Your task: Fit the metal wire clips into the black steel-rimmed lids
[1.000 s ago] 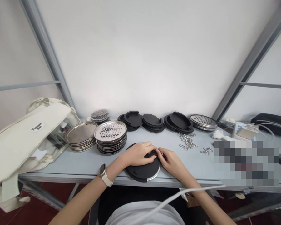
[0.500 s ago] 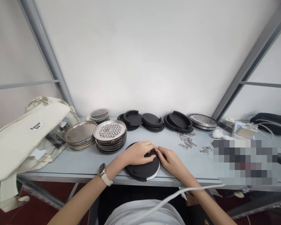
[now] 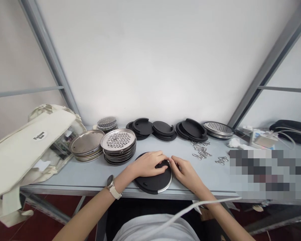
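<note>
In front of me on the table edge lies a black round holder (image 3: pixel 154 182) with a silver metal rim showing along its right side. My left hand (image 3: pixel 150 164) rests across its top with the fingers curled over the far part, gripping it. My right hand (image 3: pixel 183 169) is at the holder's right far edge, thumb and fingers pinched together against the left fingertips. Whatever is between those fingertips is hidden or too small to make out. Small silver wire clips (image 3: pixel 202 149) lie loose behind my right hand, with a smaller group farther right.
Left stand a stack of metal grater discs (image 3: pixel 119 142) and a stack of plain metal discs (image 3: pixel 86 142). Black holders (image 3: pixel 163 129) line the wall, with more grater discs (image 3: pixel 218 129) at right. A cream bag (image 3: pixel 30 144) takes the left end. A white cable (image 3: pixel 190 207) crosses in front.
The whole view has shifted very slightly. My hands stay on the black round holder, with the right fingers moving only a little at its edge.
</note>
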### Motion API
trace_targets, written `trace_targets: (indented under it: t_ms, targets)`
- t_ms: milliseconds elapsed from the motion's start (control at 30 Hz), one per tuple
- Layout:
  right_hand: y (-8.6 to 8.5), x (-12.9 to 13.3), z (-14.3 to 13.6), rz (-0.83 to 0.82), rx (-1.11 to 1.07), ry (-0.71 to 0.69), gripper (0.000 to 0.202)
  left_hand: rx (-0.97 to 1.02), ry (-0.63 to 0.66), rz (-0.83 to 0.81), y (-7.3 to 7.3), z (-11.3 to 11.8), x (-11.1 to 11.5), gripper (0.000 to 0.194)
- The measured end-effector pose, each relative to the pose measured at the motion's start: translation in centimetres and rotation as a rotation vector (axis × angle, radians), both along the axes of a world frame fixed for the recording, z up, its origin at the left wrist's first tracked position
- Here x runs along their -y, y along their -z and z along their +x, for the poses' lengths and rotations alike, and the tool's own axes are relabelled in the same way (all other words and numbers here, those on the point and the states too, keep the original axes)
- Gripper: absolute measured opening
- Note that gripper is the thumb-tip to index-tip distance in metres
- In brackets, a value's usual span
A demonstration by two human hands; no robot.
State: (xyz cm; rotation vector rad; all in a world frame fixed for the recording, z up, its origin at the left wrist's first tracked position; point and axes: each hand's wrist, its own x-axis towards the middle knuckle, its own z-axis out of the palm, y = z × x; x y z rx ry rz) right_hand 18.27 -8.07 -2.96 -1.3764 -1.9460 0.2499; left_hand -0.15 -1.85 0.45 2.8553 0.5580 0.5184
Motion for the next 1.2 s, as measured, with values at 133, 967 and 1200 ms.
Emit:
trace_targets:
  t_ms: [133,967,1200]
  targets:
    - [0.16,-0.18,0.01,-0.015,0.017,-0.002,0.029,-0.003,-0.006,0.008,0.00,0.03,0.04,0.013]
    - [0.19,-0.15,0.05,-0.138,0.025,-0.020,0.031,0.006,0.015,0.011,-0.10,-0.08,0.04,0.014]
    - [0.25,-0.06,0.12,-0.123,0.014,-0.022,0.031,0.009,0.022,0.003,0.08,-0.08,-0.01,0.019]
